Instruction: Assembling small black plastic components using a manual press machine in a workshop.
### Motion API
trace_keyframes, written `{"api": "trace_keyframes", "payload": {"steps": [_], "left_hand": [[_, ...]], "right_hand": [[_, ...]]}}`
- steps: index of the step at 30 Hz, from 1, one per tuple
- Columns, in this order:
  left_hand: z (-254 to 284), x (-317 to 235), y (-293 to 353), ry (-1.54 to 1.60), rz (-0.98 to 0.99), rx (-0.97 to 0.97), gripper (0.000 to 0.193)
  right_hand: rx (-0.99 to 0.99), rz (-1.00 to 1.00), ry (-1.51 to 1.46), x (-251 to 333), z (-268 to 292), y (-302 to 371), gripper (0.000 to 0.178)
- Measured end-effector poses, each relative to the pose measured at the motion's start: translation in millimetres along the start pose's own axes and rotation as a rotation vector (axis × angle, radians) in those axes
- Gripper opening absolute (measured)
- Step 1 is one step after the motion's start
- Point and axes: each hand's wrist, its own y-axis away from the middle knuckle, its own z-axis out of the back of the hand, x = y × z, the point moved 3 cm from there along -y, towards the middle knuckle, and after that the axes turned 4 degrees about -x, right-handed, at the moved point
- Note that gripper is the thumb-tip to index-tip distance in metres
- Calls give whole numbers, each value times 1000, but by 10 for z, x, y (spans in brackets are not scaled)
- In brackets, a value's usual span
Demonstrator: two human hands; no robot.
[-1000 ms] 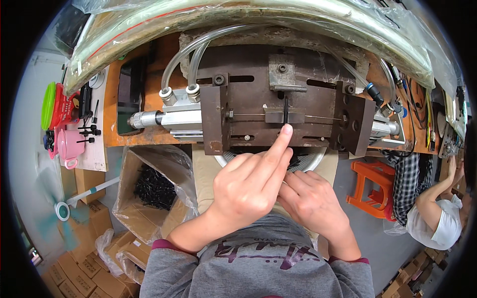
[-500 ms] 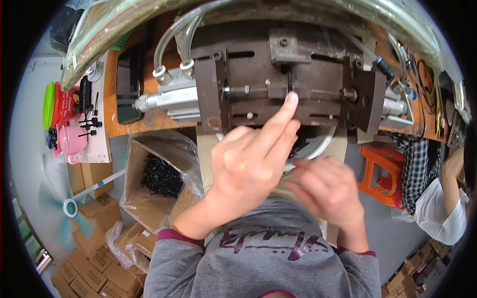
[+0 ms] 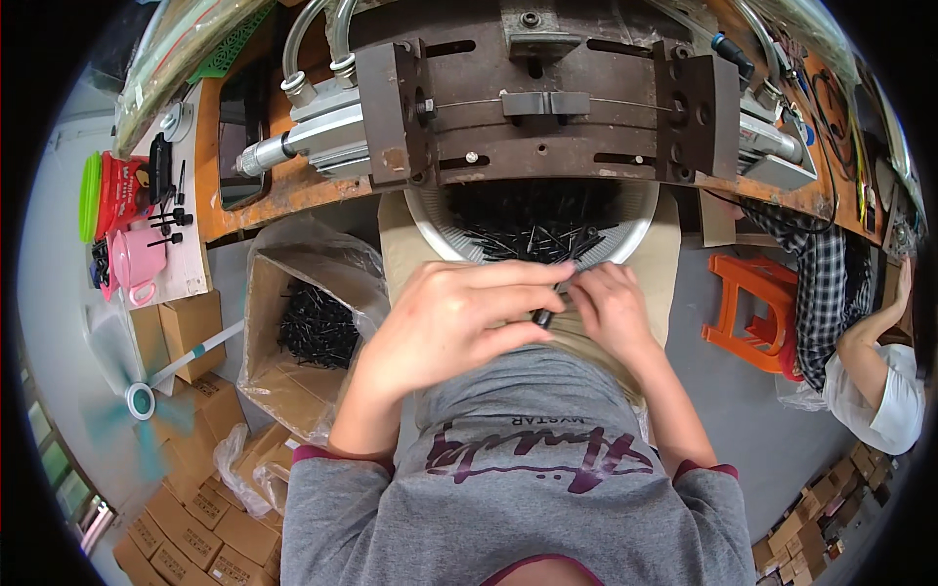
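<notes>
My left hand is over my lap, thumb and fingers closed around a small black rod-like part with a thicker end. Close beside it, my right hand has its fingers curled together by the near rim of a white basin; whatever they may hold is hidden. Many thin black parts with stems lie heaped in the basin. Beyond the basin stands a dark metal fixture, with a small notched block at its middle and nothing visible in the notch.
Air cylinders with clear hoses flank the fixture on an orange wooden bench. To the left stands a plastic-lined carton of black parts, near a fan. An orange stool and another person are at right.
My left hand has come back from the fixture's middle to my lap, where it now holds a black part. The black rod at the notched block is gone. The view has shifted, showing more basin.
</notes>
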Motion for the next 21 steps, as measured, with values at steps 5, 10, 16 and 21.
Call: {"api": "trace_keyframes", "payload": {"steps": [5,10,16,21], "left_hand": [[-377,752,328,-237,238,-116,40],[-586,963,486,-392,261,-80,47],[-1035,1145,646,-521,220,52,32],[-1163,1212,465,-557,268,233,30]], "right_hand": [[108,30,69,-192,-570,-20,20],[447,-136,115,-396,-816,-240,29],[423,-86,86,-623,-944,-497,36],[381,-72,40,-723,-907,-667,48]]}}
